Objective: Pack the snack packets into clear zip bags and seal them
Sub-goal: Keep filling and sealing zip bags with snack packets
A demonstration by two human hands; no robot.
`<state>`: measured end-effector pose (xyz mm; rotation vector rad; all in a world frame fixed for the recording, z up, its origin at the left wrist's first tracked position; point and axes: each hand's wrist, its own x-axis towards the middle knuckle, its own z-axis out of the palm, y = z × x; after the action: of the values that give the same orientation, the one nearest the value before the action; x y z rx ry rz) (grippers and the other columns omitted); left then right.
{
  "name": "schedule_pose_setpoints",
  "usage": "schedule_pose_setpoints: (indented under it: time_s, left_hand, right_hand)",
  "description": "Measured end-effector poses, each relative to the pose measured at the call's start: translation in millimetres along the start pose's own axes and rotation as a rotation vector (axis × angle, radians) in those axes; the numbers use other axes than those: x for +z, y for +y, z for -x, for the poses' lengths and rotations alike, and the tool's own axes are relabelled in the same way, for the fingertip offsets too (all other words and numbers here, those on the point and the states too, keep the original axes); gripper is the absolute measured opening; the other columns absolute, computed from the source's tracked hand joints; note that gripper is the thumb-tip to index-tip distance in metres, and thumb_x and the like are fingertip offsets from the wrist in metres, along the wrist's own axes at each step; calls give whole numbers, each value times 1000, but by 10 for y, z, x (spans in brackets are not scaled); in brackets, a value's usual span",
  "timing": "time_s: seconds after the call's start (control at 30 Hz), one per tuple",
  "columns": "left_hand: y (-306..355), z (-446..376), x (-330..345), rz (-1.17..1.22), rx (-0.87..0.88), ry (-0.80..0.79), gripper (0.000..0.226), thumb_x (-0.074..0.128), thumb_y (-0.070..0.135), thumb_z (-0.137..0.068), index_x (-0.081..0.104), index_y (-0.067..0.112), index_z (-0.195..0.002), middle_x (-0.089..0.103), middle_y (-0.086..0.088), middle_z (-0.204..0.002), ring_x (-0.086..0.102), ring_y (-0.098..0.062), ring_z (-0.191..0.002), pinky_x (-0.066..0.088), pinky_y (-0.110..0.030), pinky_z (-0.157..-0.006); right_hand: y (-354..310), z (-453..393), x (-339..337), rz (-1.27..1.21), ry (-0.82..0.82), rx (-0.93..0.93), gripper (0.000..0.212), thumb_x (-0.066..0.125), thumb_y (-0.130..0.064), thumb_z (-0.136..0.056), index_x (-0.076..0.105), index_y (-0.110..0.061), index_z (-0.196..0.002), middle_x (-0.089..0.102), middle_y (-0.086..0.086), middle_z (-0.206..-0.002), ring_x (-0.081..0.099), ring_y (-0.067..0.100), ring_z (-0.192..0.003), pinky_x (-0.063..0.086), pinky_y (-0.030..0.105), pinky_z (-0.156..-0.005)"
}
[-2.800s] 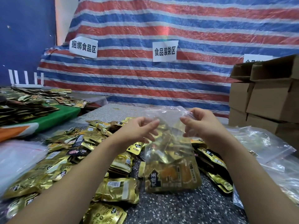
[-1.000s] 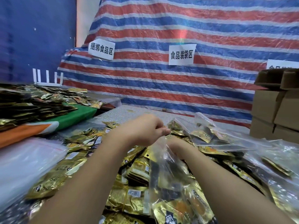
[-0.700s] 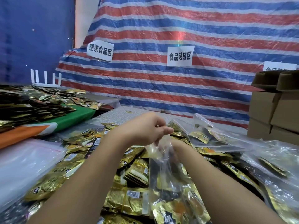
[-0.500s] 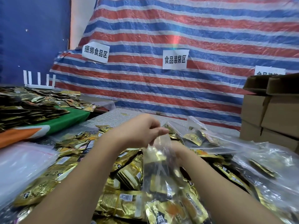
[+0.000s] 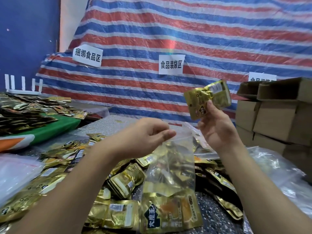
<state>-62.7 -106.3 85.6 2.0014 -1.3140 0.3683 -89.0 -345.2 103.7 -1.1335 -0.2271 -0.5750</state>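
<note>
Our left hand (image 5: 148, 134) pinches the top edge of the clear zip bag (image 5: 170, 168), which hangs over the loose gold packets (image 5: 125, 181) on the table (image 5: 217, 217). Our right hand (image 5: 217, 129) holds a crumpled gold packet (image 5: 204, 97) up above the bag's mouth.

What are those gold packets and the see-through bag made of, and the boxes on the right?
The gold snack packet looks like shiny metallised foil film: it glints and holds sharp creases. The clear zip bag seems thin soft plastic, transparent, wrinkled and glossy. The cardboard boxes look like plain brown matte cardboard with folded flaps.
</note>
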Motion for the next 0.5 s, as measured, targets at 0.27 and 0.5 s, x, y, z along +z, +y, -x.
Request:
schedule_pose_setpoints:
  time_s: [0.27,0.5]
  left_hand:
    - [143,-5,34,57,100,14,41,44,43,-95,59,9,-78,52,-1,-76,48,-7,-69,37,-16,-62]
    - [92,-17,88,67,72,179,47,42,49,-91,54,7,-74,51,-3,-68,42,-6,-61,33,-19,-55]
  right_hand:
    - [147,249,-98,277,-195,-110,55,81,-37,-74,67,-10,-121,68,17,-125,62,34,-119,45,55,-107]
    - [-22,263,-286,497,-357,-48,51,76,-34,-75,65,-15,-122,72,10,-120,68,26,-113,56,31,-89]
